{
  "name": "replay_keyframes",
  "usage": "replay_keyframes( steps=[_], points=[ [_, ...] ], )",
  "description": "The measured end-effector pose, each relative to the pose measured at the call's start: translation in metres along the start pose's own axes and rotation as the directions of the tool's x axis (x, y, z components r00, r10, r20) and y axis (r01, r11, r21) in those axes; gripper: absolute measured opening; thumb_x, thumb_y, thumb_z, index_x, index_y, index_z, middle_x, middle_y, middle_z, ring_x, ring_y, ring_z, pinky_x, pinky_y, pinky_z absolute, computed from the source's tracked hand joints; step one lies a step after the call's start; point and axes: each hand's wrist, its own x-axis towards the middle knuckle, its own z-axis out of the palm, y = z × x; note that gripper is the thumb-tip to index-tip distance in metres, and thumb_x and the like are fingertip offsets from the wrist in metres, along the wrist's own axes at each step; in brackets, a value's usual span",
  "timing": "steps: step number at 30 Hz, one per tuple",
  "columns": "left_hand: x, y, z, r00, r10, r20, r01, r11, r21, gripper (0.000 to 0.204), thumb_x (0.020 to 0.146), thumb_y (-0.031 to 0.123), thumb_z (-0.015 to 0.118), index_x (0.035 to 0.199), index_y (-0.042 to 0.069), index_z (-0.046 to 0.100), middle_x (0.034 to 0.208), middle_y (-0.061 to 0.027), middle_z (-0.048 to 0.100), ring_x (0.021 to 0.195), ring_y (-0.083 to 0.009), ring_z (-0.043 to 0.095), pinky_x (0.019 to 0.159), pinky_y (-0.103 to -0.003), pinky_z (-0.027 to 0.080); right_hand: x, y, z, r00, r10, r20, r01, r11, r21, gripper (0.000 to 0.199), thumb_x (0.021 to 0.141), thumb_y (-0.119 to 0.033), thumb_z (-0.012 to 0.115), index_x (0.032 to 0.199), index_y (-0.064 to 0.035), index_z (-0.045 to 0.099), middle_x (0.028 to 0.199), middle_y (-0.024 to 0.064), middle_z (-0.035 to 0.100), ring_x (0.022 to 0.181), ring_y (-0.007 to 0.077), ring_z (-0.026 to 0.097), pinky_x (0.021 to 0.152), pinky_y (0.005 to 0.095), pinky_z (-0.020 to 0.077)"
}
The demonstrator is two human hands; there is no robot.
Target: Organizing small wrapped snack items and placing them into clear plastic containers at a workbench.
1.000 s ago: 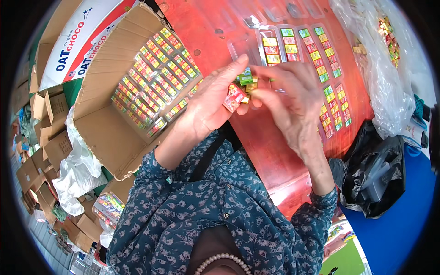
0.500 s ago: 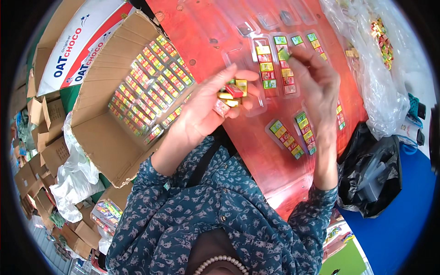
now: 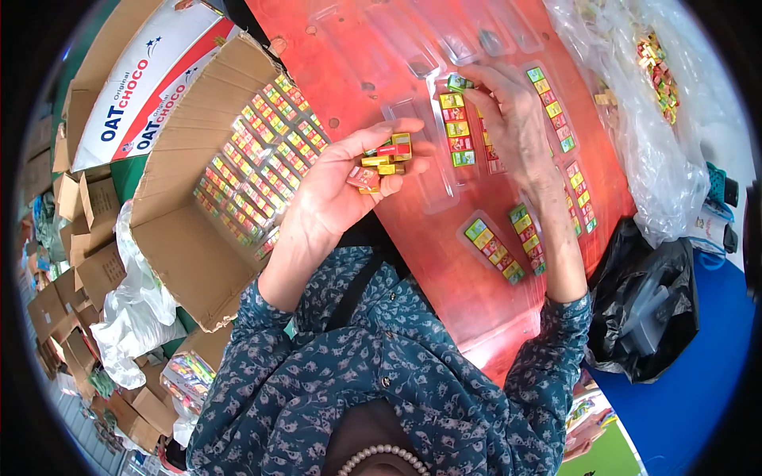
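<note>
My left hand (image 3: pixel 337 170) is cupped palm up, with several small red and yellow packs (image 3: pixel 385 163) lying in its curled fingers. My right hand (image 3: pixel 512 119) pinches a small green pack (image 3: pixel 458 82) between thumb and fingertips. That pack is at the far end of a row of yellow, red and green packs (image 3: pixel 458 129) in a narrow clear plastic tray. Beneath my right hand a second filled row is partly hidden. To its right lies another filled tray (image 3: pixel 549 109), and nearer to me are two more, one holding a slanted row (image 3: pixel 494 251).
Clear trays (image 3: pixel 421 170) lie on the red table (image 3: pixel 429 262). At left stands a cardboard box (image 3: pixel 186 262) holding many filled trays (image 3: pixel 262 159). On the right are a clear plastic bag (image 3: pixel 635 127) with loose packs and a black bag (image 3: pixel 647 309) with clear plastic pieces.
My right hand has moved left and away from me, carrying the green pack to the far end of the leftmost filled row. My left hand stays nearly in place with its packs.
</note>
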Motion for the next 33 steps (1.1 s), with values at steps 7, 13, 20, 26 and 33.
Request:
replay_keyframes(
  steps=[7, 13, 20, 26, 33],
  points=[
    [0.003, 0.003, -0.001, 0.995, 0.029, 0.092, -0.022, 0.997, -0.076, 0.044, 0.094, 0.021, 0.036, 0.125, -0.010, 0.039, 0.118, -0.0283, 0.049, 0.100, -0.0364, 0.057, 0.068, -0.032, 0.058, -0.003, 0.004, -0.010, 0.897, 0.325, 0.300, -0.390, 0.262, 0.882, 0.023, 0.085, -0.006, 0.057, 0.107, 0.0005, 0.057, 0.096, 0.0083, 0.061, 0.085, 0.0166, 0.061, 0.077, 0.0289, 0.0490],
    [0.007, 0.000, 0.003, 0.990, 0.035, 0.136, -0.026, 0.998, -0.064, 0.050, 0.096, 0.026, 0.028, 0.127, -0.012, 0.034, 0.124, -0.0306, 0.043, 0.112, -0.0426, 0.047, 0.078, -0.039, 0.055, -0.005, -0.002, -0.001, 0.901, 0.134, 0.413, -0.372, -0.253, 0.893, 0.025, 0.088, -0.011, 0.054, 0.110, -0.0009, 0.054, 0.099, 0.0087, 0.061, 0.091, 0.0222, 0.060, 0.081, 0.0331, 0.0490],
    [0.011, 0.000, -0.002, 0.986, -0.003, 0.167, 0.017, 0.996, -0.085, 0.056, 0.096, 0.034, 0.027, 0.128, -0.012, 0.032, 0.128, -0.0321, 0.038, 0.115, -0.0464, 0.042, 0.082, -0.044, 0.052, 0.004, -0.025, -0.004, 0.875, 0.098, 0.474, -0.467, -0.084, 0.880, 0.023, 0.088, -0.019, 0.056, 0.101, 0.0005, 0.059, 0.094, 0.0069, 0.062, 0.084, 0.0163, 0.061, 0.075, 0.0290, 0.0512],
    [0.011, -0.003, -0.006, 0.971, 0.004, 0.238, 0.038, 0.984, -0.173, 0.053, 0.096, 0.037, 0.030, 0.121, -0.008, 0.042, 0.116, -0.0239, 0.052, 0.106, -0.0369, 0.053, 0.084, -0.046, 0.051, 0.003, -0.050, 0.015, 0.943, 0.168, 0.287, -0.327, 0.634, 0.701, 0.016, 0.085, -0.014, 0.060, 0.089, 0.0010, 0.063, 0.086, 0.0052, 0.062, 0.066, 0.0093, 0.058, 0.057, 0.0213, 0.0456],
    [0.016, -0.004, -0.019, 0.905, -0.008, 0.425, 0.167, 0.926, -0.339, 0.053, 0.095, 0.041, 0.032, 0.118, -0.005, 0.045, 0.108, -0.0168, 0.057, 0.102, -0.0311, 0.056, 0.088, -0.050, 0.047, 0.004, -0.060, 0.007, 0.934, 0.051, 0.353, -0.226, 0.850, 0.475, 0.013, 0.077, -0.010, 0.065, 0.081, 0.0019, 0.061, 0.070, 0.0068, 0.055, 0.064, 0.0152, 0.055, 0.058, 0.0274, 0.0439]
  ],
)
